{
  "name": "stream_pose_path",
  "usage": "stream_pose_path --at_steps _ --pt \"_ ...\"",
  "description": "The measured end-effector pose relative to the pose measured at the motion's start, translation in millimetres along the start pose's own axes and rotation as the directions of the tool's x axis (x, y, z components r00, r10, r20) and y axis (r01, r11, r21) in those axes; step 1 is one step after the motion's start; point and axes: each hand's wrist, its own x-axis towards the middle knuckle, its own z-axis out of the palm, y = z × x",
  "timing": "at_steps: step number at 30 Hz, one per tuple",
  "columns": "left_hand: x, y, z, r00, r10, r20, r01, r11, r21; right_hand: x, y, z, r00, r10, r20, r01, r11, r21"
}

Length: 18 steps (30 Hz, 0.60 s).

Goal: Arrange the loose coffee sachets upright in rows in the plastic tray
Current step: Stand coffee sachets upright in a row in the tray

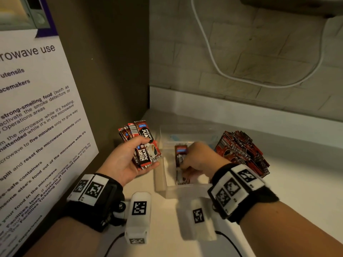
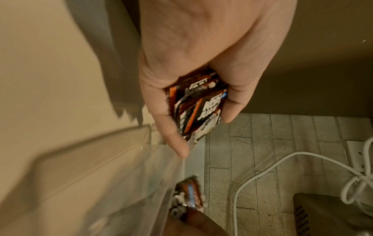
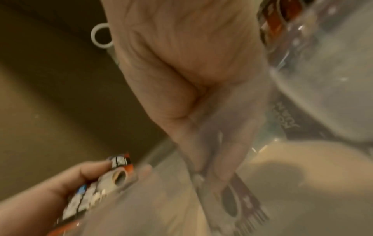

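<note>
My left hand (image 1: 150, 152) grips a fanned bundle of red-and-black coffee sachets (image 1: 143, 141) just left of the clear plastic tray (image 1: 161, 134). In the left wrist view my thumb and fingers curl round that bundle (image 2: 201, 105) above the tray wall (image 2: 113, 159). My right hand (image 1: 187, 168) reaches down inside the tray and pinches one sachet (image 1: 181, 154), which stands on end along the tray's left side. The blurred right wrist view shows my fingers (image 3: 212, 159) running down to that sachet (image 3: 244, 201). A loose pile of sachets (image 1: 243, 153) lies right of the tray.
A dark cabinet side (image 1: 111, 71) with a microwave notice (image 1: 37, 108) closes off the left. The tiled back wall carries a hanging white cable (image 1: 213, 52). The white counter (image 1: 297, 182) runs to the right. A grey appliance (image 2: 333, 215) shows in the left wrist view.
</note>
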Motion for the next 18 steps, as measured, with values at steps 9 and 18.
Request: stream_pose_path --at_steps 9,18 --pt "-1 2 9 0.998 0.057 0.041 -0.057 0.998 -0.020 20 -6 18 0.934 -0.098 -0.343 0.215 0.922 0.322" --pt "3 -4 5 0.996 0.030 0.078 -0.031 0.999 0.010 28 -1 30 0.920 -0.071 -0.386 0.206 0.924 0.322"
